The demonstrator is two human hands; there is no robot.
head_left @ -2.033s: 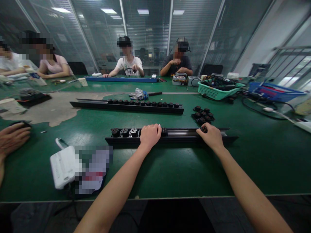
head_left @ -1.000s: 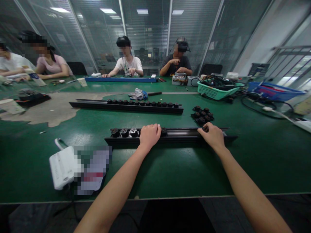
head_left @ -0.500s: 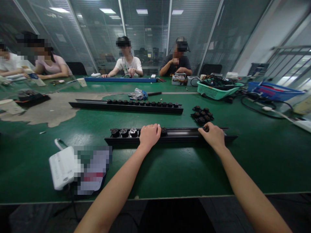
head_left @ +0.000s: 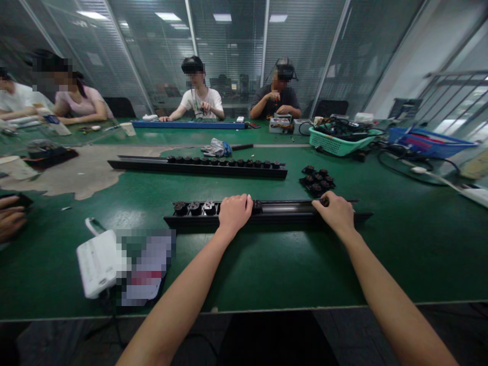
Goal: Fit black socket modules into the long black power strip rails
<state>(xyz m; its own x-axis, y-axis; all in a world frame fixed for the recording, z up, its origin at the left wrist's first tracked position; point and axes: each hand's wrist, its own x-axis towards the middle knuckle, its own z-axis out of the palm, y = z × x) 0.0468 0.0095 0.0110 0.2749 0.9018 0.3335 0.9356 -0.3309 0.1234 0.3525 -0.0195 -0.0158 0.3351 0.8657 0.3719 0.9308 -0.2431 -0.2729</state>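
Note:
In front of me a long black metal rail (head_left: 290,217) lies across the table, its channel facing up. Three round black socket modules (head_left: 194,208) show at its left part, and one more module (head_left: 257,207) shows just right of my left hand (head_left: 235,211). That hand is wrapped over the middle of the rail, fingers curled behind it. Toward the rail's right end, my right hand (head_left: 335,211) pinches a dark round module (head_left: 324,202) in the channel; my fingers partly hide it. A cluster of loose modules (head_left: 317,180) sits on the table behind my right hand.
A second black rail (head_left: 198,169) with a row of modules lies farther back. Behind it are gloves (head_left: 217,148) and a green basket (head_left: 339,145) of cables. A white device (head_left: 98,264) stands front left. A co-worker's hand (head_left: 11,218) is at the left edge.
My right hand has shifted slightly right along the rail with the module. My left hand stays in place. The co-worker's hand at the left edge left the view and is back.

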